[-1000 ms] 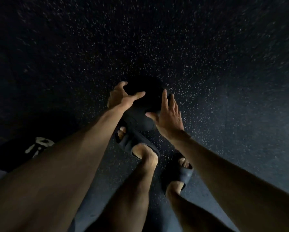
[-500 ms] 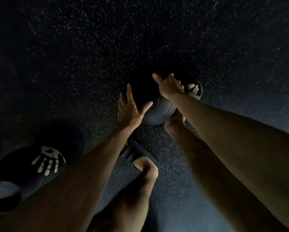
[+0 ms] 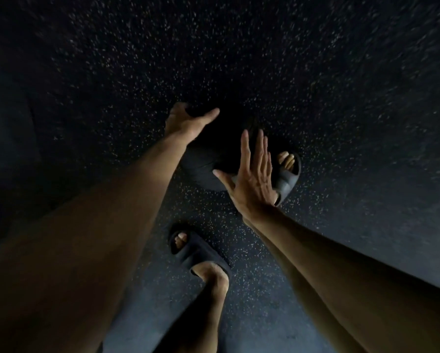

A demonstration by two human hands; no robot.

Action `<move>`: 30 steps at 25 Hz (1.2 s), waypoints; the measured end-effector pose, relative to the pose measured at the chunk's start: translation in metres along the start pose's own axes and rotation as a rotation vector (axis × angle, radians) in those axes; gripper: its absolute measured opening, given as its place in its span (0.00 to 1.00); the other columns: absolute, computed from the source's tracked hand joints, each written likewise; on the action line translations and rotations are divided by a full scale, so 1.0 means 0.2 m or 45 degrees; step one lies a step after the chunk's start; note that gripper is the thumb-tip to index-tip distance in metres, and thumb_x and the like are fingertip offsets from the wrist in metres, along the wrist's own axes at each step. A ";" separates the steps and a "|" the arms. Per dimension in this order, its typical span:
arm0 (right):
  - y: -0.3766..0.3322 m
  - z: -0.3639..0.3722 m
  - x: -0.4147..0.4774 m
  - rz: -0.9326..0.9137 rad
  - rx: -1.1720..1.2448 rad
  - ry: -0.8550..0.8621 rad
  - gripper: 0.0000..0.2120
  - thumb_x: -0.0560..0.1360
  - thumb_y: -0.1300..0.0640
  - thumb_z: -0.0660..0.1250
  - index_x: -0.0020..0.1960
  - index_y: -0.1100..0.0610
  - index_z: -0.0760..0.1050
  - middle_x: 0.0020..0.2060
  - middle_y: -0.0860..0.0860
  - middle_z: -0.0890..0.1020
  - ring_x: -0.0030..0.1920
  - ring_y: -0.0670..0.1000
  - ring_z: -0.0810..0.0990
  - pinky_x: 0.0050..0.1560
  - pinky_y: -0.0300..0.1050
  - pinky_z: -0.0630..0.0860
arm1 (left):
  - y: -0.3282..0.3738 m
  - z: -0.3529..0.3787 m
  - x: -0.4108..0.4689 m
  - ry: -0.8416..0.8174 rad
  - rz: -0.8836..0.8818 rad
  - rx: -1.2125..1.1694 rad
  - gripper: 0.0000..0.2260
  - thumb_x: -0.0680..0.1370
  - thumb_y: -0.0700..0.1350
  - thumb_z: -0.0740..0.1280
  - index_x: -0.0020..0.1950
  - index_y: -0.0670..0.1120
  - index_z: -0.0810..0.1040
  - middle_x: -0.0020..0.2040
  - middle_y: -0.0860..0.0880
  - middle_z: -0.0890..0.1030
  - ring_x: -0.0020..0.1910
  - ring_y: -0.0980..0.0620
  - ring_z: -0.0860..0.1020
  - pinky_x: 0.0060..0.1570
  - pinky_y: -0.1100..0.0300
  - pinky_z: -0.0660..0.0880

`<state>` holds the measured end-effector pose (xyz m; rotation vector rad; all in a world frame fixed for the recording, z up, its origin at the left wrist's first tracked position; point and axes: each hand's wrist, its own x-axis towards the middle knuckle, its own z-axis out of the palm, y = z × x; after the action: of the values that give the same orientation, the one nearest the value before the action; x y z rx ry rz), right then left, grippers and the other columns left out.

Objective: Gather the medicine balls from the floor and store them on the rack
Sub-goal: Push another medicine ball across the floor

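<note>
1. Left forearm (image 3: 99, 225): bare, runs from the lower left corner up toward frame centre.
2. Left hand (image 3: 185, 123): laid over the upper left side of the medicine ball (image 3: 203, 170). Its fingers bend over the ball's far edge and their tips are lost in the dark. The thumb is spread out to the right along the top of the ball. The hand cups the ball rather than closing fully round it.
3. Left sandal (image 3: 201, 253): dark open-toed slide on the left foot, flat on the floor below the ball and apart from it, toes showing at the front.
4. Medicine ball: black, round, with a faint seam on its lower face. It sits at frame centre between the two hands, just left of the right foot. The upper half merges with shadow. Lighting is too poor to say whether it rests on the floor or is clear of it.
5. Right hand (image 3: 252, 184): back of the hand toward the camera, set against the lower right side of the ball. The fingers (image 3: 259, 149) are straight and close together, pointing away from the body, with the thumb spread left onto the ball. It is a flat press with nothing curled.
6. Right sandal (image 3: 289, 183): same dark slide, partly hidden behind the right hand, toes visible, just beside the ball.
7. Right forearm (image 3: 341, 263): bare, enters from the lower right.
8. Floor (image 3: 341, 98): dark rubber-like surface with pale speckles, filling the whole background.
</note>
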<state>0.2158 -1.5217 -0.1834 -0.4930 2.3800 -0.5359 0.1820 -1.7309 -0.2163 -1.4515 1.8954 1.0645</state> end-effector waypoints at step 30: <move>-0.05 -0.46 0.77 0.467 0.569 0.073 0.54 0.73 0.28 0.61 0.81 0.56 0.36 0.79 0.64 0.42 0.80 0.62 0.43 0.79 0.59 0.52 | 1.08 0.14 0.11 0.249 -0.032 0.474 0.40 0.75 0.74 0.50 0.78 0.50 0.57 0.73 0.35 0.60 0.71 0.35 0.61 0.67 0.38 0.62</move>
<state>0.0456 -1.5793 -0.1909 0.1556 2.2323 -0.8825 -0.0325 -1.6939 -0.1907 -1.3945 2.0689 0.5326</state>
